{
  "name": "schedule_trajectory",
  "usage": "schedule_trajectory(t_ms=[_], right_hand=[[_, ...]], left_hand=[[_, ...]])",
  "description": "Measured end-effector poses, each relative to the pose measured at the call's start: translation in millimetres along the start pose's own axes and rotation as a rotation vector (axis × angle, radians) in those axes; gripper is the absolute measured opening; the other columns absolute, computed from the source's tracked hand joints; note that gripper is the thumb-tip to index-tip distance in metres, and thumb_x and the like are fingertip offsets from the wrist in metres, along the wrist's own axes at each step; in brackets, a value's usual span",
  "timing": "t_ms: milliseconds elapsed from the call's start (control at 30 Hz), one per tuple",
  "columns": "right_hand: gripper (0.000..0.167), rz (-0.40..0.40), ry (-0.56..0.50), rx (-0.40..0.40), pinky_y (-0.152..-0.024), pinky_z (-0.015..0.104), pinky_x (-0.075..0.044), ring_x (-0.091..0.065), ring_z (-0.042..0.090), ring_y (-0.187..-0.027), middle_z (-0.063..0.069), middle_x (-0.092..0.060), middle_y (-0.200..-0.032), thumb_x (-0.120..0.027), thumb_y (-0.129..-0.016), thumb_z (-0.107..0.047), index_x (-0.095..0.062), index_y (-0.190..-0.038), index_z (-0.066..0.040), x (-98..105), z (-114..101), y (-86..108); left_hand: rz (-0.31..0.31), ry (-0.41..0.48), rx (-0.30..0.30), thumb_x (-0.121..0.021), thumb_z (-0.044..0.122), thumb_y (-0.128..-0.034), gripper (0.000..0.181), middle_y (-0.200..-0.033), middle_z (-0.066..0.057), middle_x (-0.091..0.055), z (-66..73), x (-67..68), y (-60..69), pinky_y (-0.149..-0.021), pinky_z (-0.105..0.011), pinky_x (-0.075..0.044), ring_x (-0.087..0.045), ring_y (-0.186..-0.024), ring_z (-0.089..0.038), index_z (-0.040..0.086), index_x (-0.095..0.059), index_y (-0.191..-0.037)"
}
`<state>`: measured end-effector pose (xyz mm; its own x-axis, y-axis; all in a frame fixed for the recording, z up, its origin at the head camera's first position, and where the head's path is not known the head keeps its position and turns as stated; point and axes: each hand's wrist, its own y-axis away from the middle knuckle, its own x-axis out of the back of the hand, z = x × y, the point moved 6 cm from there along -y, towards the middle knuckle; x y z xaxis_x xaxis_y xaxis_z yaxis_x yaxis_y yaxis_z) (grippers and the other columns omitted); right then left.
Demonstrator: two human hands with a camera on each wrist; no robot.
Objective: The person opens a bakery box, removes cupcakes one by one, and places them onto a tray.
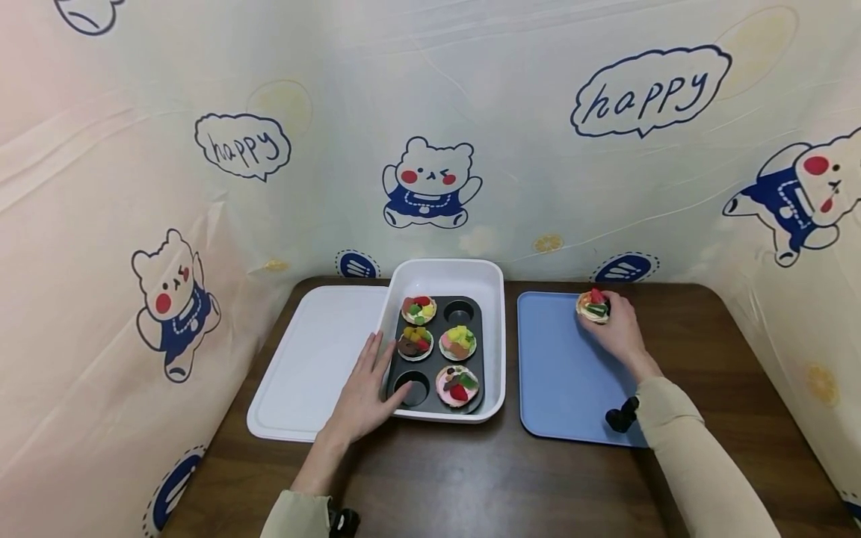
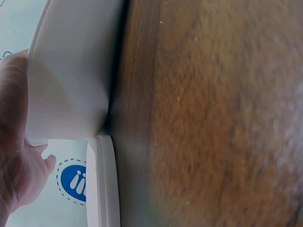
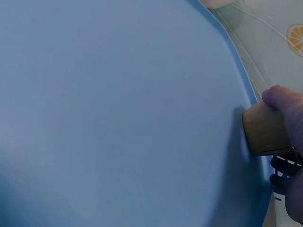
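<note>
Tart (image 1: 593,308) pinched in right grip (image 1: 620,329), blue tray (image 1: 561,381) beneath, left grip (image 1: 362,394) spread on tub (image 1: 496,336), pan (image 1: 431,370) inside, board (image 1: 319,355) alongside

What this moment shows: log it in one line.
right hand: grips tart at far side of blue tray | left hand: touches white bin | dark pan: four tarts, two empty cups

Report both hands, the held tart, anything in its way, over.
Right hand gripping fruit-topped tart at far end of blue tray. Left hand at near-left corner of white tub. Nothing seen between tart and tray.
</note>
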<state>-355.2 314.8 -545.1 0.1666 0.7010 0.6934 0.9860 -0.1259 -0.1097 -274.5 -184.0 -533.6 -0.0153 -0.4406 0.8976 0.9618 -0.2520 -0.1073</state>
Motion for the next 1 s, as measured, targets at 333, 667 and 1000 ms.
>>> schedule_trajectory(t_ms=[333,667,1000], right_hand=[[0.082,0.000,0.248,0.063,-0.117,0.078,-0.039,-0.044,0.056,-0.136,0.040,-0.044,-0.151,-0.071,-0.104,-0.038,-0.037,-0.160,0.011,0.0,-2.1,-2.5],[0.086,0.027,0.275,0.151,-0.128,0.077,-0.028,-0.039,0.059,-0.146,0.043,-0.041,-0.157,-0.078,-0.099,-0.030,-0.036,-0.161,0.012,2.3,-20.3,-0.3],[0.082,0.051,0.274,0.323,-0.127,0.077,-0.031,-0.041,0.059,-0.149,0.040,-0.045,-0.159,-0.082,-0.097,-0.027,-0.043,-0.159,0.010,-7.2,-63.6,12.9]], left_hand=[[0.015,0.006,-0.005,-0.071,0.055,-0.0996,0.090,-0.188,-0.010,-0.013,0.8,1.0,0.2,-0.129,-0.072,-0.037,-0.013,-0.174,-0.038,0.015,-0.037,-0.173],[0.012,0.002,-0.005,-0.070,0.056,-0.0998,0.090,-0.188,-0.010,-0.013,0.5,1.2,0.1,-0.130,-0.071,-0.037,-0.013,-0.174,-0.038,0.015,-0.036,-0.173],[0.006,0.001,-0.002,-0.070,0.057,-0.1000,0.091,-0.188,-0.010,-0.012,0.6,0.3,-0.4,-0.130,-0.070,-0.037,-0.012,-0.175,-0.037,0.015,-0.036,-0.173]])
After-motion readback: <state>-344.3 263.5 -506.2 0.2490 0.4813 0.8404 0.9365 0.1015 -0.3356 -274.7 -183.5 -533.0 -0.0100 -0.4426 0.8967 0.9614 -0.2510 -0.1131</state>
